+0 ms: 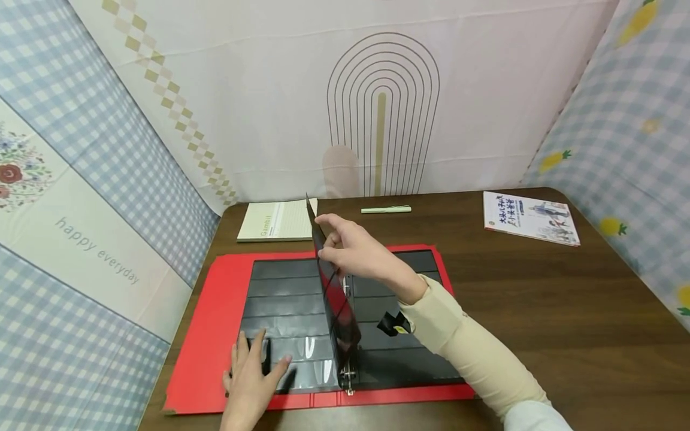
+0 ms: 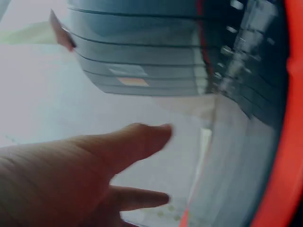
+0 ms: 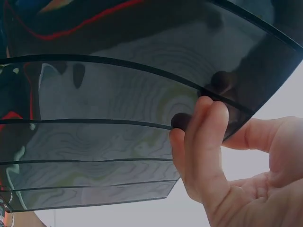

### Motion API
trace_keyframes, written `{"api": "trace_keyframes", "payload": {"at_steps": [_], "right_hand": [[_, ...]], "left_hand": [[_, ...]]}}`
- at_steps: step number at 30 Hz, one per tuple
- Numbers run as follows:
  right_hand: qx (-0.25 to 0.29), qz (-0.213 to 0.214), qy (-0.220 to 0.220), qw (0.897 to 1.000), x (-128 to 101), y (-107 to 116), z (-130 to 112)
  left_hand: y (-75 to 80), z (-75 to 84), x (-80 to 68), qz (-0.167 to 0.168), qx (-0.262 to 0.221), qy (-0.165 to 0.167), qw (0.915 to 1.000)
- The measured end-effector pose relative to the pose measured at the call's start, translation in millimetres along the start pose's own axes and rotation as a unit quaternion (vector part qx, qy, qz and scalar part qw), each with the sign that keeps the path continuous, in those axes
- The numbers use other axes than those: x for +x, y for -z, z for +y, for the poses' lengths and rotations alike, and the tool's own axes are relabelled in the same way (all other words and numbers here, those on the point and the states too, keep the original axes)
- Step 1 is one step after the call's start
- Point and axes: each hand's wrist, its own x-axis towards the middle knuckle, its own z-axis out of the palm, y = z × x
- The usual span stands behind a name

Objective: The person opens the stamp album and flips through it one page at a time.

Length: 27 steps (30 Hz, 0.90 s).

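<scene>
A red ring binder (image 1: 207,341) lies open on the table, filled with black pocket pages. My right hand (image 1: 353,248) pinches the top edge of one black page (image 1: 334,293) and holds it upright over the rings (image 1: 347,377). In the right wrist view my fingertips (image 3: 203,142) grip the page's corner (image 3: 142,142). My left hand (image 1: 250,374) lies flat with straight fingers on the left stack of pages (image 1: 286,311), near its lower edge. In the left wrist view the left hand's fingers (image 2: 128,146) stretch over the glossy page (image 2: 142,56).
A cream notebook (image 1: 276,220) lies behind the binder, a pale green pen (image 1: 386,209) beside it. A booklet with printed figures (image 1: 530,217) sits at the far right of the brown table (image 1: 539,311). Patterned cloth walls close in on three sides.
</scene>
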Motion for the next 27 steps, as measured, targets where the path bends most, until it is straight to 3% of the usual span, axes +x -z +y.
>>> {"api": "trace_keyframes", "payload": {"at_steps": [3,7,13,15,17,23,27], "right_hand": [[0.009,-0.002,-0.004,1.000,1.3,-3.5,-0.7],[0.008,-0.012,-0.008,1.000,4.9,-10.5,-2.1],[-0.039,-0.018,-0.012,0.999,11.1,-20.7,-2.9],[-0.055,-0.023,-0.012,0.998,11.7,-21.9,-2.7],[-0.067,-0.027,-0.013,0.997,12.0,-22.5,-2.5],[-0.089,-0.032,-0.013,0.995,11.7,-22.5,-3.8],[-0.090,-0.031,-0.008,0.995,12.5,-21.5,-4.0]], "left_hand": [[8.1,9.0,-5.4,0.060,-0.057,-0.065,0.9945],[20.4,28.3,-12.5,0.110,-0.150,-0.136,0.9730],[31.0,59.8,-17.3,0.103,-0.266,-0.232,0.9298],[32.0,67.1,-16.9,0.098,-0.281,-0.268,0.9162],[33.4,73.1,-16.0,0.098,-0.283,-0.295,0.9077],[42.2,90.2,-12.9,0.076,-0.268,-0.328,0.9025],[47.3,99.8,-8.8,0.045,-0.279,-0.323,0.9032]]}}
